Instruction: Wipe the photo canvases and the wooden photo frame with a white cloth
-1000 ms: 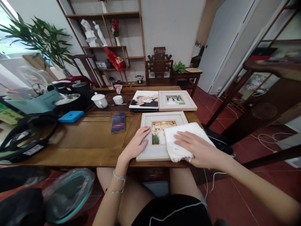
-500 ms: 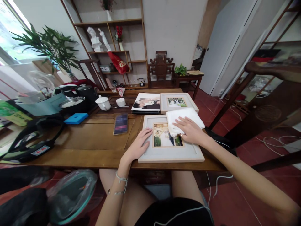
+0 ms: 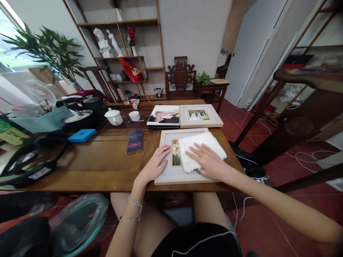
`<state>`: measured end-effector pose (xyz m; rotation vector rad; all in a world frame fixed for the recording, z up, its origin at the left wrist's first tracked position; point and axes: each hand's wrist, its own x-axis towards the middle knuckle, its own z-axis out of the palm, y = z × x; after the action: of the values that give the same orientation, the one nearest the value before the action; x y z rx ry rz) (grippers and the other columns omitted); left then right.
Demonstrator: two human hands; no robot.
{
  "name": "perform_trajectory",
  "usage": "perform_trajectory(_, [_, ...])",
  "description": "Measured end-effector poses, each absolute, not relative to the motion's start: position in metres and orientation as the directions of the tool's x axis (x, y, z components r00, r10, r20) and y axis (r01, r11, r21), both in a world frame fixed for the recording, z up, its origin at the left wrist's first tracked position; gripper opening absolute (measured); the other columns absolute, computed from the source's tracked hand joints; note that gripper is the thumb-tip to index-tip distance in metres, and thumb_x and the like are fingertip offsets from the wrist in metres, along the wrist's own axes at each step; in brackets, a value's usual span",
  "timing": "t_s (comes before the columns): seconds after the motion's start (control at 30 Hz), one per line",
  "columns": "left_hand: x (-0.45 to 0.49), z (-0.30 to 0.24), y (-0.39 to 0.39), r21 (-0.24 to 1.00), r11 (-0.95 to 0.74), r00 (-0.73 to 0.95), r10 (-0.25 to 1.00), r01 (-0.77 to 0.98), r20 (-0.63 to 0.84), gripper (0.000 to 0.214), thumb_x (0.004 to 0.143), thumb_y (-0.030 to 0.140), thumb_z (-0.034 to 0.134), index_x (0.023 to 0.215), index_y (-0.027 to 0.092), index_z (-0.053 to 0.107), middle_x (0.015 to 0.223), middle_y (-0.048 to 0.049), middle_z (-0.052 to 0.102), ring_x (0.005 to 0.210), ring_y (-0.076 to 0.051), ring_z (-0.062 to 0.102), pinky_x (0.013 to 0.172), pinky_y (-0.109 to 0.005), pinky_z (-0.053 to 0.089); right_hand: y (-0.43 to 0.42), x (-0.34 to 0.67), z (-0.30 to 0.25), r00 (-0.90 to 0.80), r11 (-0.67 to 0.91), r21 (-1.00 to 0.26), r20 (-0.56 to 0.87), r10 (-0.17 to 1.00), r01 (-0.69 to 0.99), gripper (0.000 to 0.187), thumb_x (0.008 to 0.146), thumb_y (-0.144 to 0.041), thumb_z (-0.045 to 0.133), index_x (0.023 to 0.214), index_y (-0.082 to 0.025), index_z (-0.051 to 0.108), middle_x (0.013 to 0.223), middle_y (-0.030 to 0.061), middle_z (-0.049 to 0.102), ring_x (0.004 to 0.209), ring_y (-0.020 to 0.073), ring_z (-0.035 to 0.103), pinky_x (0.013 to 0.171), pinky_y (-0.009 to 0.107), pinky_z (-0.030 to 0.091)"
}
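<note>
A light wooden picture frame [image 3: 160, 177] lies flat near the table's front edge, with a small photo [image 3: 176, 153] behind its inner mat. My left hand [image 3: 155, 164] rests on its left side, fingers stretched out. A folded white cloth [image 3: 214, 144] covers the right part of the photo and much of the frame's right half. Flat on top of the cloth lies my right hand [image 3: 207, 161], its fingers spread and pressing down; whether the thumb tucks under the cloth I cannot tell.
Behind are a photo album [image 3: 163, 116] and a second framed photo [image 3: 201, 116]. To the left lie a phone-like dark object [image 3: 134, 141], a blue box [image 3: 82, 135], a headset [image 3: 37, 157], a white teapot [image 3: 113, 116] and a white cup [image 3: 134, 115]. A lined bin [image 3: 80, 221] stands below.
My right hand has slid the white cloth left and toward me, over more of the photo. My left hand stays on the frame. The view has shifted slightly.
</note>
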<state>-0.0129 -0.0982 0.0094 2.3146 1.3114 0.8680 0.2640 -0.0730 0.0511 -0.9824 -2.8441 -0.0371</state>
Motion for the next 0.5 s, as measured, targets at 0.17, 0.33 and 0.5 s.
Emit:
perform_trajectory(0.17, [-0.013, 0.011, -0.099, 0.558, -0.519, 0.399, 0.855, 0.647, 0.332, 0.047, 0.093, 0.02, 0.041, 0.14, 0.019, 0.044, 0.149, -0.0109, 0.039, 0.141, -0.025, 0.028, 0.118, -0.052, 0.02, -0.012, 0.267, 0.057, -0.695, 0.693, 0.093, 0.209, 0.688, 0.714, 0.069, 0.071, -0.011, 0.054, 0.139, -0.015, 0.045, 0.147, 0.0135, 0.041, 0.138, 0.0312, 0.03, 0.114, 0.049, 0.019])
perform_trajectory(0.33, [-0.012, 0.013, -0.099, 0.56, -0.519, 0.39, 0.855, 0.646, 0.343, 0.047, 0.093, 0.021, 0.04, 0.14, 0.02, 0.044, 0.148, -0.0107, 0.04, 0.14, -0.026, 0.029, 0.118, -0.053, 0.021, -0.014, 0.256, 0.072, -0.67, 0.668, 0.093, 0.206, 0.713, 0.738, 0.05, 0.076, -0.014, 0.051, 0.125, -0.009, 0.056, 0.133, 0.0194, 0.054, 0.131, 0.036, 0.039, 0.109, 0.048, 0.028])
perform_trajectory(0.5, [-0.011, 0.014, -0.099, 0.574, -0.52, 0.377, 0.854, 0.632, 0.359, 0.046, 0.093, 0.021, 0.042, 0.139, 0.022, 0.046, 0.147, -0.0093, 0.042, 0.139, -0.026, 0.031, 0.117, -0.053, 0.022, -0.083, 0.245, 0.085, -0.753, 0.753, 0.055, 0.106, 0.649, 0.656, 0.028, 0.071, -0.02, 0.057, 0.098, -0.018, 0.066, 0.099, 0.0143, 0.068, 0.096, 0.0324, 0.06, 0.088, 0.045, 0.045])
